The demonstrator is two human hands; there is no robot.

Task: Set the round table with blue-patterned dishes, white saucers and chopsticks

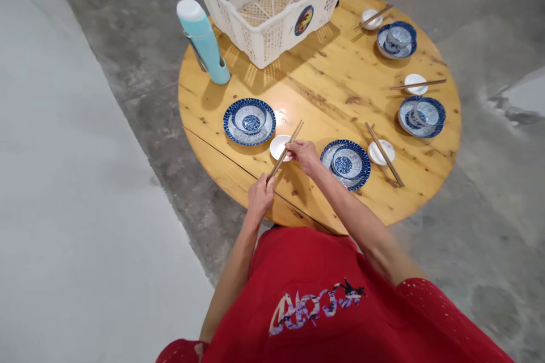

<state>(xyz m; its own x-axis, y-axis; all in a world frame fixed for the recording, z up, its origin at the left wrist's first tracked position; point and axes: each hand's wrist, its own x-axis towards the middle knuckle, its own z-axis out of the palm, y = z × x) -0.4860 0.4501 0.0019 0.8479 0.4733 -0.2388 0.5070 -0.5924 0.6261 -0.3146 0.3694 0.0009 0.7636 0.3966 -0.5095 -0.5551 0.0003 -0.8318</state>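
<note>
A pair of wooden chopsticks [279,163] slants across a small white dish [277,146] near the table's front edge. My left hand [260,195] is closed around their lower end. Higher up, my right hand [302,155] pinches the same chopsticks, its fingers at the dish's right rim. To the left of the dish sits a blue-patterned plate [227,126] with a matching bowl [250,119] on it. Another blue-patterned plate [363,174] bearing a bowl [348,163] lies just right of my right forearm.
A white plastic basket [272,39] and a light-blue flask [205,42] stand at the back left of the round wooden table [315,91]. Along its right side are more bowls on plates [421,116] and white dishes [381,152] with chopsticks [384,154] across them.
</note>
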